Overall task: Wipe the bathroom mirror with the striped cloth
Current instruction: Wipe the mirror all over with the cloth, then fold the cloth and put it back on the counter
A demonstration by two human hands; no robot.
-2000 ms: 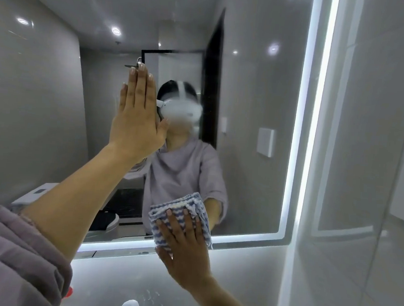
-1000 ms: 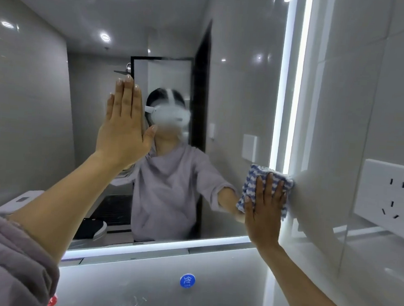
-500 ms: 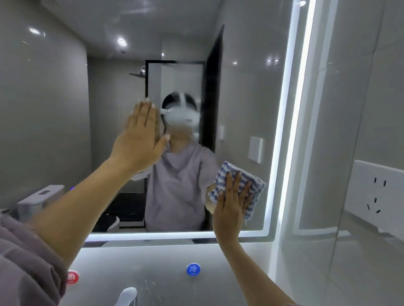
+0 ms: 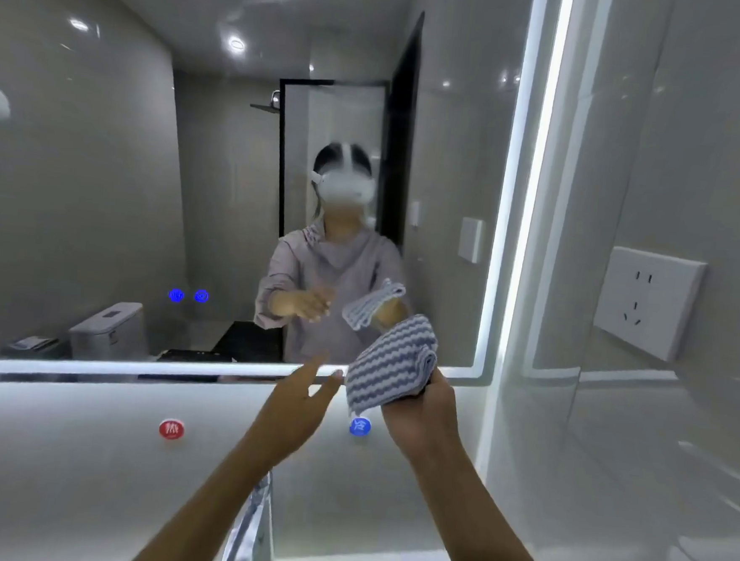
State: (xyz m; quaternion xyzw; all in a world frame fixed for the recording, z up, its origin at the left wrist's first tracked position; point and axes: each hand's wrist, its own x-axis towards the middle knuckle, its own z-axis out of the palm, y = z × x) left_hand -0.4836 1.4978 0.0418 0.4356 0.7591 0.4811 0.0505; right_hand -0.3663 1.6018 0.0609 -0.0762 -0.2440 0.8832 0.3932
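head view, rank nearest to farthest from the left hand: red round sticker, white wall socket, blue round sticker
1. Blue round sticker, just right of the left hand.
2. Red round sticker, off to the left.
3. White wall socket, far right.

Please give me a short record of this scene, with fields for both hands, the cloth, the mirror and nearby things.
mirror: lit edge
cloth: blue and white stripes, before the mirror's lower right corner, seemingly off the glass
right hand: grips the bunched cloth
left hand: fingers extended toward the cloth, holds nothing
under mirror: red dot, blue dot, tap
right wall: socket
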